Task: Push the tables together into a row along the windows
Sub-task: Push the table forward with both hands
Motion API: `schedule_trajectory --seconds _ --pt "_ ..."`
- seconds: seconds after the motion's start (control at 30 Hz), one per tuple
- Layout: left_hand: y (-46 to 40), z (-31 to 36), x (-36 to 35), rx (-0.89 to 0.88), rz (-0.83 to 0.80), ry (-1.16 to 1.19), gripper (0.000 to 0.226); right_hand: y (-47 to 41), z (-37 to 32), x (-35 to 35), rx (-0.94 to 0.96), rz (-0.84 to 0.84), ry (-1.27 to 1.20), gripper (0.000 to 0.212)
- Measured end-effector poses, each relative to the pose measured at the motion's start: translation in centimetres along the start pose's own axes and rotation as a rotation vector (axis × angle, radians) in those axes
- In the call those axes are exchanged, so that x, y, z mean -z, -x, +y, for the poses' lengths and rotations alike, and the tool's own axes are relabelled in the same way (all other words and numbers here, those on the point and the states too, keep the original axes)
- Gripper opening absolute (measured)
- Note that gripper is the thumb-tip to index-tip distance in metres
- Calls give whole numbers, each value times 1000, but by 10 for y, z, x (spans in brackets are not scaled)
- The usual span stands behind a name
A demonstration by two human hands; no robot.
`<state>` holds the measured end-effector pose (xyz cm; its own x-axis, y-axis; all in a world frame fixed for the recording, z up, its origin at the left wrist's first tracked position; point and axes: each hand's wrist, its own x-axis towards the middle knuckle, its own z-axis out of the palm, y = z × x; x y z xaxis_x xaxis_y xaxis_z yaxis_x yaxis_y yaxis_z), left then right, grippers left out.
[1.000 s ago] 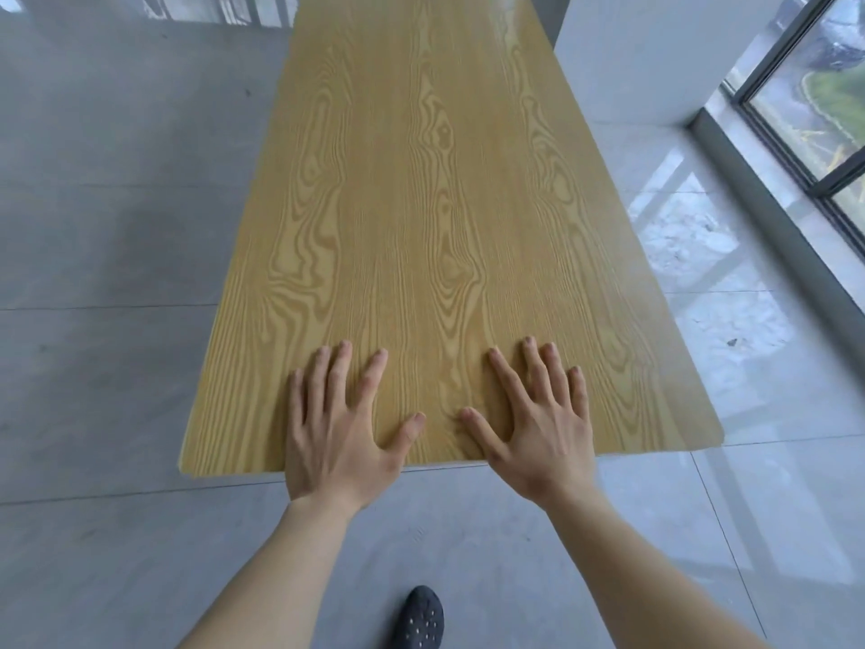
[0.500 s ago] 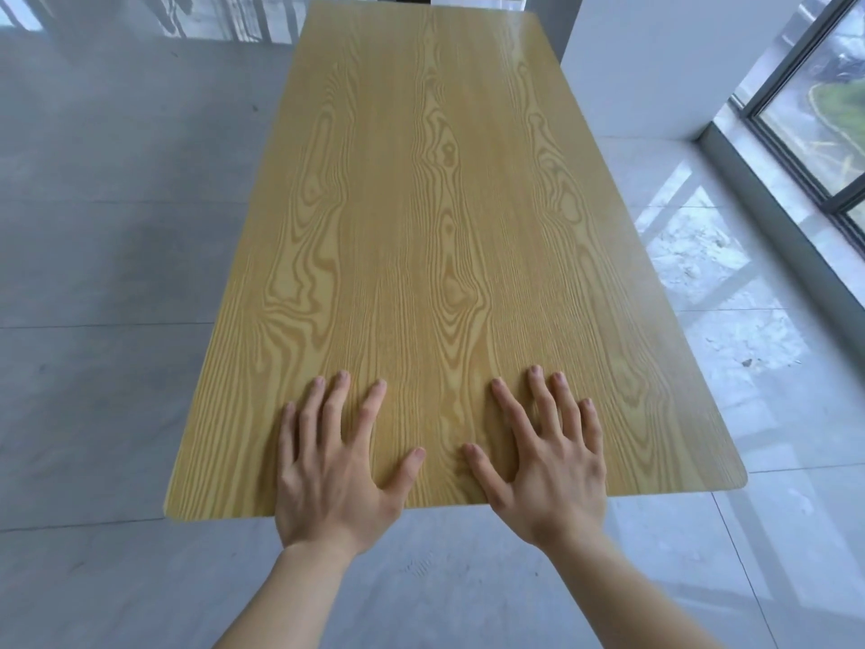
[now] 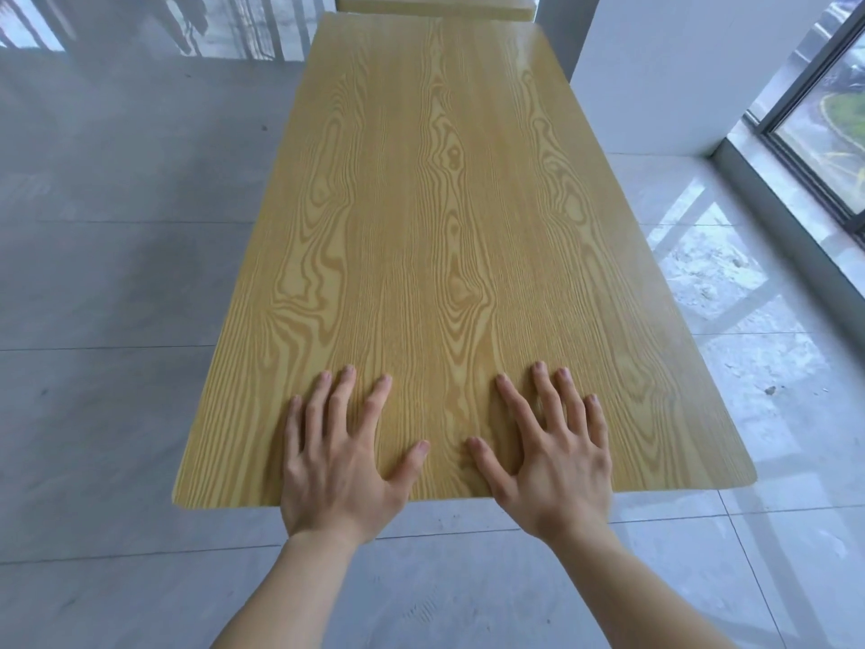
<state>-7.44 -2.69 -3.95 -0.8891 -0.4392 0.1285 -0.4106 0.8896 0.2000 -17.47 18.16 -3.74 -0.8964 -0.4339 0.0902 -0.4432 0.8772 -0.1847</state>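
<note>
A long wood-grain table (image 3: 421, 203) stretches away from me over the grey tiled floor. My left hand (image 3: 337, 461) lies flat on its near end, fingers spread, palm over the near edge. My right hand (image 3: 547, 456) lies flat beside it in the same way. Neither hand grips anything. At the top of the view a second wood-grain table (image 3: 430, 4) stands just beyond the far end of the first, almost touching it; only its near edge shows.
A white pillar (image 3: 678, 72) stands to the right of the table's far end. Dark-framed windows (image 3: 824, 110) run along the right wall above a low sill. Glossy floor tiles lie on both sides.
The table has slid forward with both hands flat on it. Its far end has come close to the second table, which has come into view at the top.
</note>
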Motion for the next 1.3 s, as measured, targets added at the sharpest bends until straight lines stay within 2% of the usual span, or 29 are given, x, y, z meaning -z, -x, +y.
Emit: schedule_trajectory --seconds 0.6,1.03,1.3 --pt "-95 0 -15 7 23 5 83 -96 3 -11 3 14 4 82" --pt "-97 -1 -19 -4 38 7 83 -99 4 -13 9 15 6 82" --pt "-98 -2 8 -4 -54 55 86 -100 -7 13 19 -103 -51 85"
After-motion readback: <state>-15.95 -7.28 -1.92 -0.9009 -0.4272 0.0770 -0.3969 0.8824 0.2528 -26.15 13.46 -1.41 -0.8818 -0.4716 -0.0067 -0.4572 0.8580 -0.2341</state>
